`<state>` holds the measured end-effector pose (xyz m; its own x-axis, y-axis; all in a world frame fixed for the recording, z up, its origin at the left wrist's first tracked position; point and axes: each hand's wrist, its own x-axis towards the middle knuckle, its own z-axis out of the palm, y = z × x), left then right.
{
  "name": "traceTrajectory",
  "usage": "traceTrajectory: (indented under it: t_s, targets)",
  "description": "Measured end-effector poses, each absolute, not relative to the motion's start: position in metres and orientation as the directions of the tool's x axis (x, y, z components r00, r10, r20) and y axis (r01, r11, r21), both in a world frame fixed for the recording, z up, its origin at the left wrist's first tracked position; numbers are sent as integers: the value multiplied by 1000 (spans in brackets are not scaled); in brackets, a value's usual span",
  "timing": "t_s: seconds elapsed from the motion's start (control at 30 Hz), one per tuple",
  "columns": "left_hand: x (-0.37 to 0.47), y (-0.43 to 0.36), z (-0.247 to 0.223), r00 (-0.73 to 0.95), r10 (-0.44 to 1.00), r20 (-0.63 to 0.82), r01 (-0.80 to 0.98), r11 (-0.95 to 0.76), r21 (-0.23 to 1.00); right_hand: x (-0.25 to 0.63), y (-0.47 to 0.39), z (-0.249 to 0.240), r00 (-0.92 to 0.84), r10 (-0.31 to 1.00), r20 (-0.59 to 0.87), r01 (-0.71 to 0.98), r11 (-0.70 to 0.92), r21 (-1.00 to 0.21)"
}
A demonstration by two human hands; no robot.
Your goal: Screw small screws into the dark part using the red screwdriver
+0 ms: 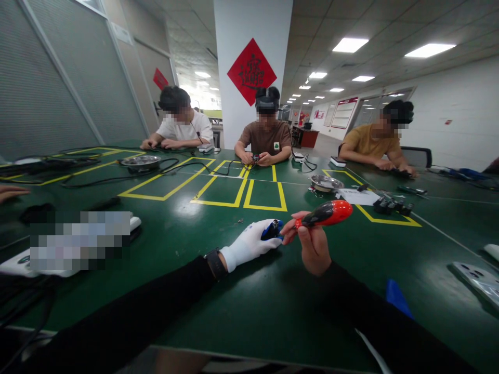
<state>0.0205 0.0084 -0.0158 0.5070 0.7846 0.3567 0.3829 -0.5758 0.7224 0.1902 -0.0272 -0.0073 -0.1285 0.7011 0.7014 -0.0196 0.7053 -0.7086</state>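
Observation:
My left hand [252, 243], in a white glove with blue on the fingers, is closed around a small black part [273, 229] with a metal piece at its top. To its right, my bare right hand [312, 244] holds a screwdriver [327, 214] by its red and black handle, with the rounded red end pointing right. The fingers hide the screwdriver's shaft and tip. Both hands are above the green table [218, 306], close together.
Metal bowls [326, 183] [140, 163], a white paper [358, 196] and black parts [392, 205] lie farther back. White device [134, 223] at left, phone [475, 280] at right. Tiny pieces [240, 221] lie beyond my left hand. Three people sit opposite.

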Motion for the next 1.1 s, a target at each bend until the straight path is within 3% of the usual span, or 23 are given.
traceTrajectory:
  t_s: [0.17, 0.33, 0.53, 0.9, 1.1]
  targets:
    - [20, 9, -14, 532, 776, 338, 392, -580, 714, 188, -29, -4, -124, 746, 654, -53, 653, -756]
    - [21, 9, -16, 509, 789, 343, 409, -572, 711, 183, -32, 8, -41, 865, 500, -181, 486, -855]
    - [21, 6, -14, 493, 807, 324, 402, -542, 738, 184, -28, 14, -70, 894, 443, -277, 409, -870]
    - [20, 7, -16, 465, 820, 333, 460, -545, 700, 184, -30, 20, -59, 875, 481, -212, 460, -862]
    - [20, 10, -20, 458, 817, 352, 446, -553, 704, 188, -30, 10, -28, 815, 578, -19, 578, -816]
